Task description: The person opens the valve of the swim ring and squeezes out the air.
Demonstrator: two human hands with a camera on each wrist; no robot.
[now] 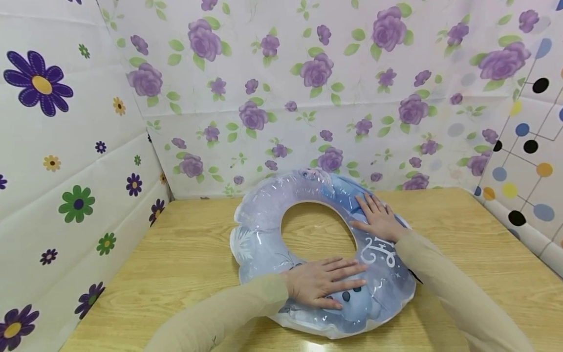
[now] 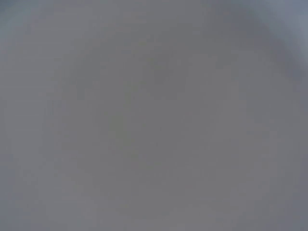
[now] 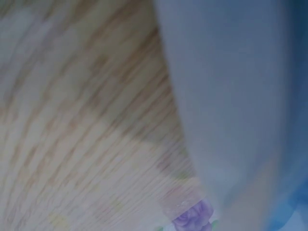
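"How did the left hand lie?"

"The left hand [image 1: 325,283] lay palm down across the near side of the inflatable ring [image 1: 261,210], fingers straight, spread and pointing right, with the thumb nearest the camera. A beige sleeve [image 1: 228,308] led to it from the lower left."

"And the right?"

"The right hand [image 1: 381,222] rested flat on the ring's right side, just beyond some white lettering [image 1: 378,252], its fingers fanned out away and to the left. Its forearm slanted in from the lower right."

"Did either grip anything?"

"Neither did. Both were spread wide, touching the ring's top without curling round it. The left wrist view was a grey blur and told nothing more."

"Where was the ring, and which way did it face?"

"It lay flat on the wooden table [image 1: 189,254], hole upward, near the flowered cloth [image 1: 286,88] behind. Being round, it had no clear long axis; a printed figure [image 1: 343,189] marked its far side."
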